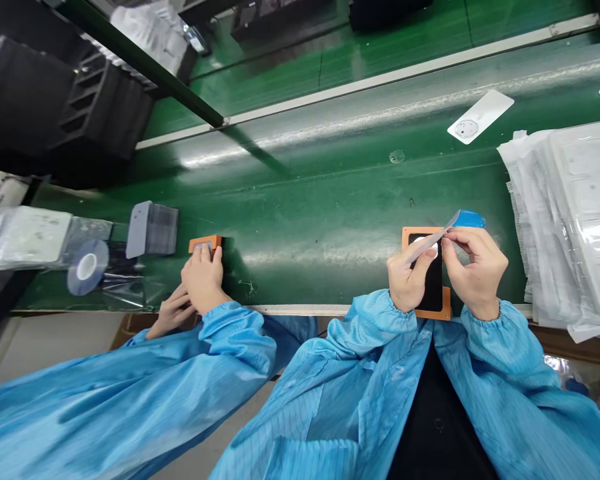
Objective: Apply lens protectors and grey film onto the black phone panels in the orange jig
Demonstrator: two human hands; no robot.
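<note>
An orange frame (447, 303) with a dark, flat rectangular piece (433, 287) in it lies at the front edge of the green bench. Over its upper part, my left hand (407, 277) pinches the lower end of a thin whitish strip (425, 248). The strip slants up to the right and ends in a blue tab (470, 219). My right hand (475, 267) has thumb and index finger pressed together at the strip, just below the blue tab. A small white round spot shows on the dark piece, partly hidden by the strip and my left fingers.
At left, a co-worker's hands (203, 277) touch another orange block (206, 241). Beyond are grey plates (153, 230), a tape roll (87, 267) and black racks (95, 113). Bagged white trays (570, 220) are stacked at right; a white card (481, 117) lies behind on the green bench (300, 267).
</note>
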